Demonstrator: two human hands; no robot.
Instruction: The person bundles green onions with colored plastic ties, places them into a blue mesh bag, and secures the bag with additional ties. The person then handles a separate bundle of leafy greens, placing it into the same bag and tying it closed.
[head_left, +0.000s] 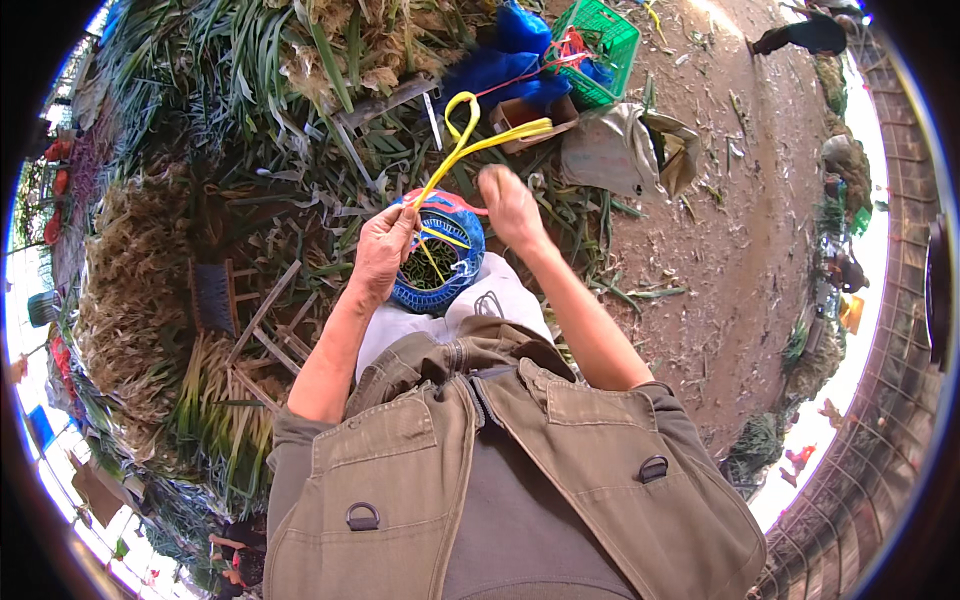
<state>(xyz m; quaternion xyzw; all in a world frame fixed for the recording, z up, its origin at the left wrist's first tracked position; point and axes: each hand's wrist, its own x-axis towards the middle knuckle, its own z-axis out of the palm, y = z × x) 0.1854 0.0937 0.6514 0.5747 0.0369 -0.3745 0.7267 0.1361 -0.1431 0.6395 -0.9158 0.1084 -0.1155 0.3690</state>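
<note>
My left hand grips a bundle of flat yellow plastic strips. One strip bends into a loop above the hand, and the others slant up to the right. Just below, between my legs, sits a round blue container with a slatted rim and thin green strands inside. Thin yellow lengths cross its opening. Red material lies over its far rim, and a red strip reaches towards my right hand. That hand is blurred with curled fingers; whether it holds the strip cannot be told.
Long green leafy stalks are heaped at the far left, with dried roots nearer. A green plastic crate holds red and blue material, beside a cardboard box and a pale sack. A low stool stands left. Another person is far right.
</note>
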